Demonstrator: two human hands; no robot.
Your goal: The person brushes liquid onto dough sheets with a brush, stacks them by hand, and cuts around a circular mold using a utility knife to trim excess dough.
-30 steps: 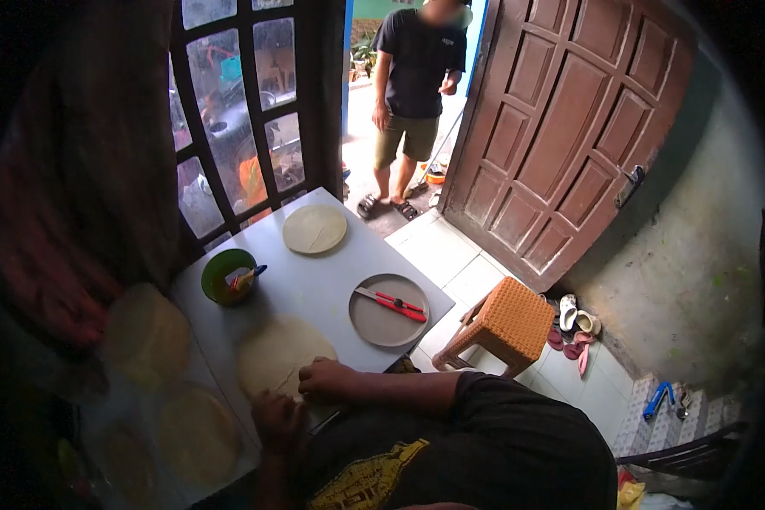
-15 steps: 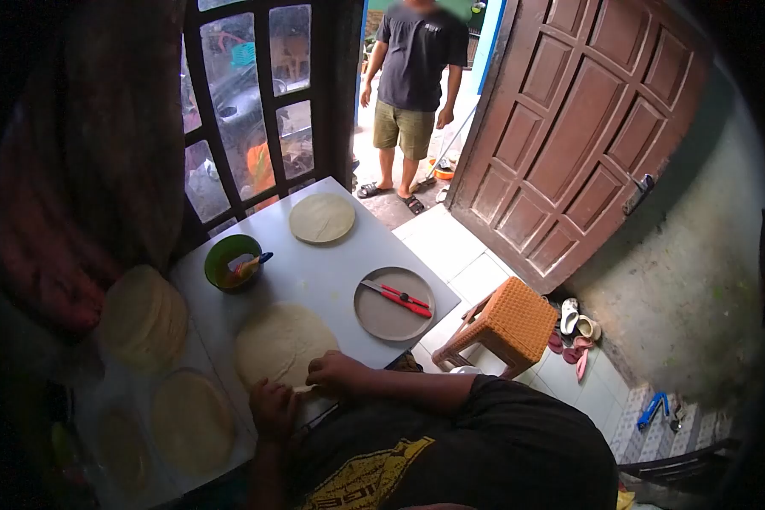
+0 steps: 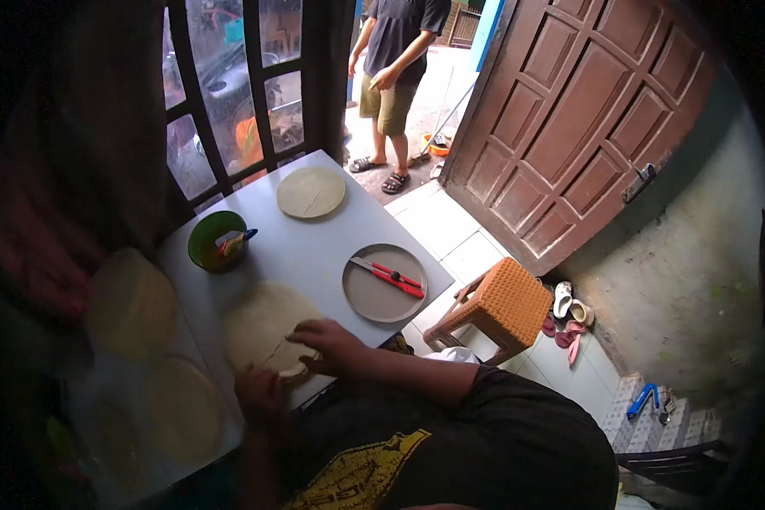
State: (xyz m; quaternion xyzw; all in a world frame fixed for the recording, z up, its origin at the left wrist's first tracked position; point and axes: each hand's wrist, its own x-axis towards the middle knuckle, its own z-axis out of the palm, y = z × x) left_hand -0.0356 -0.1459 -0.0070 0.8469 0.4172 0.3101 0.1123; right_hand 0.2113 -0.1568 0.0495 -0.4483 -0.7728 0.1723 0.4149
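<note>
A pale, round, flat sheet of dough (image 3: 263, 319) lies at the near edge of the white table, both hands on it. My right hand (image 3: 336, 348) grips its near right side, fingers bent over the top and thumb lower at the edge. My left hand (image 3: 262, 393) is closed at the near left edge; its fingertips are in shadow and partly hidden. Between the hands runs a line, a fold or a slit, in the sheet. Beyond it stands a green bowl (image 3: 202, 246) with a blue-handled brush (image 3: 235, 241) in it.
A grey round plate (image 3: 361, 297) holds a red cutter knife (image 3: 395, 280). Another round sheet (image 3: 311, 193) lies at the far end; a stack (image 3: 132, 306) stands left. A woven stool (image 3: 512, 297) is right of the table. A person (image 3: 395, 76) stands outside the open door (image 3: 586, 127).
The view has shifted slightly, so the table sits higher. My right hand has moved inward over the sheet, its fingers more spread. The person outside has raised a forearm.
</note>
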